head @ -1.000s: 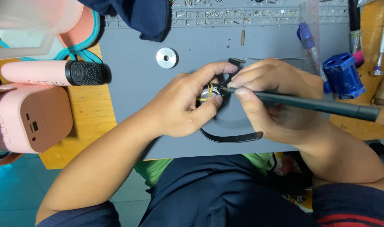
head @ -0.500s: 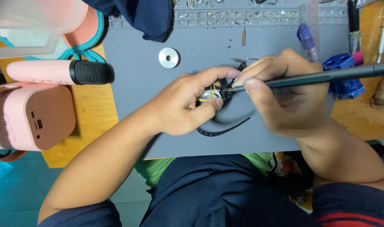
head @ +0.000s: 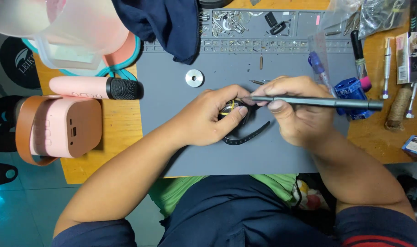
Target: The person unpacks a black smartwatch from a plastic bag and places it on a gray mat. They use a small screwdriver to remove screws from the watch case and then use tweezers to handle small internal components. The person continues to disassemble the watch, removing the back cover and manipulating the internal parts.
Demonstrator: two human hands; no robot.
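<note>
Downward from my head view, my left hand (head: 213, 116) gripped the watch (head: 233, 114) on the grey mat (head: 181, 146). My right hand (head: 295, 110) pinched a dark tool (head: 318, 102), lying level, tip pointing left at the watch.

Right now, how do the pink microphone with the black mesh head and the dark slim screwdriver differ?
The pink microphone with the black mesh head lies untouched on the wooden table; the dark slim screwdriver is held in the right hand. The microphone is thick, the screwdriver thin. Both lie roughly horizontal.
</note>
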